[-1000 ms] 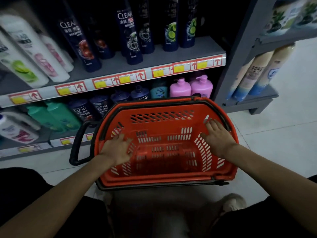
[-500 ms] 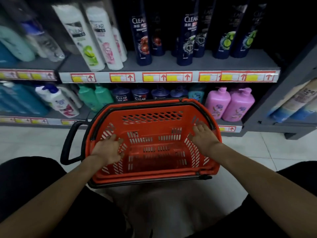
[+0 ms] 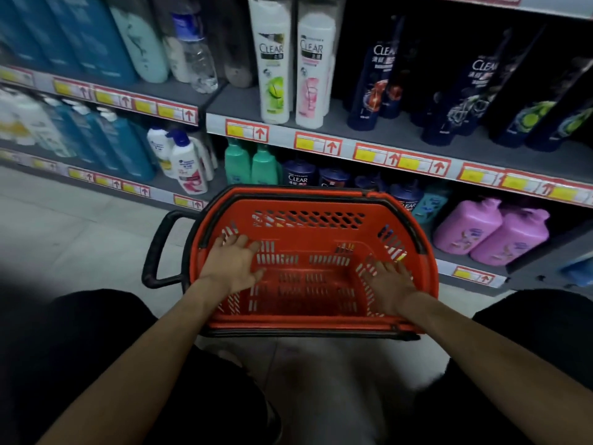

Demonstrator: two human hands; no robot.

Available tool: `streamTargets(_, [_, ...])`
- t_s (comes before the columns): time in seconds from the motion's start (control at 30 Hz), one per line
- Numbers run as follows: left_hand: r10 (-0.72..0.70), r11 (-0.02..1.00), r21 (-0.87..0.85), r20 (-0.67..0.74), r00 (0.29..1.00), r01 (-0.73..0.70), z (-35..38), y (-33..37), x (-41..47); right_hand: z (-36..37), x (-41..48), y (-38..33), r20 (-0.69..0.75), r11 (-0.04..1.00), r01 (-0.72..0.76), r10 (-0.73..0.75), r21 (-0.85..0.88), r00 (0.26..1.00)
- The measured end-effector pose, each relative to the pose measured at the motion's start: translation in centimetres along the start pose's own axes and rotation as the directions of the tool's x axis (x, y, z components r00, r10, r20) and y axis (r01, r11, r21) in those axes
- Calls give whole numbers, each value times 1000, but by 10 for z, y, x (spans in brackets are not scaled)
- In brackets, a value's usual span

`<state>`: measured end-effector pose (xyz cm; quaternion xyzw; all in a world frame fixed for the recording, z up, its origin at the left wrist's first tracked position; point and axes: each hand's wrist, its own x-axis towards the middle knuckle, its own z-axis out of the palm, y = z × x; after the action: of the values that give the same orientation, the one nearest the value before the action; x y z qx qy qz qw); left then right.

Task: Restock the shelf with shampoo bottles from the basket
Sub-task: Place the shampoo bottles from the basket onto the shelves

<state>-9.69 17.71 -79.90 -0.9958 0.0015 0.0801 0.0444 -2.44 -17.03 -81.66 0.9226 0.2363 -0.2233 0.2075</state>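
A red plastic basket [image 3: 308, 220] with a black handle [image 3: 157, 248] stands on the floor before the shelves, and I see no bottles inside it. My left hand [image 3: 236, 263] lies with straight fingers against the basket's left inner wall. My right hand [image 3: 390, 285] lies flat with spread fingers against the right inner wall. On the grey shelf [image 3: 353, 136] above stand two white Clear shampoo bottles [image 3: 274, 62] and several dark blue Clear bottles [image 3: 372, 81].
The lower shelf holds green bottles [image 3: 250, 163], dark Clear pump bottles [image 3: 298, 176] and two pink jugs [image 3: 491, 232]. Blue and white bottles [image 3: 186, 162] fill the left bay. Pale floor tiles [image 3: 80, 226] lie to the left. My dark-clothed knees flank the basket.
The view has swung left and up, so the shelves now show more of the left bay. Both hands stay on the basket's inner walls, and the basket has barely moved.
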Motion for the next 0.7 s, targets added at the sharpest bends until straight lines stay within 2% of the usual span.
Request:
streamTargets(0.13, [-12, 1000, -28, -94, 995, 9, 1, -1, 1, 0, -3, -20, 158, 994, -103, 107, -30, 982])
streamTargets(0.23, [-39, 997, -77, -159, 987, 27, 1, -1, 0, -4, -8, -26, 235, 995, -92, 98, -39, 967])
streamTargets(0.3, [-64, 991, -125, -174, 983, 42, 3, 0, -4, -11, -10, -26, 239, 997, -80, 82, -19, 968])
streamTargets(0.4, [-74, 987, -156, -166, 983, 48, 2, 4, -11, -35, -9, -30, 171, 998, -52, 45, 35, 984])
streamTargets(0.57, [-109, 965, -252, -112, 988, 78, -6, 23, -20, -62, -1, -40, -25, 968, 89, -86, 233, 996])
streamTargets(0.7, [-116, 948, -303, -55, 992, 94, -17, 40, -20, -72, -6, -39, -91, 965, 143, -126, 219, 988])
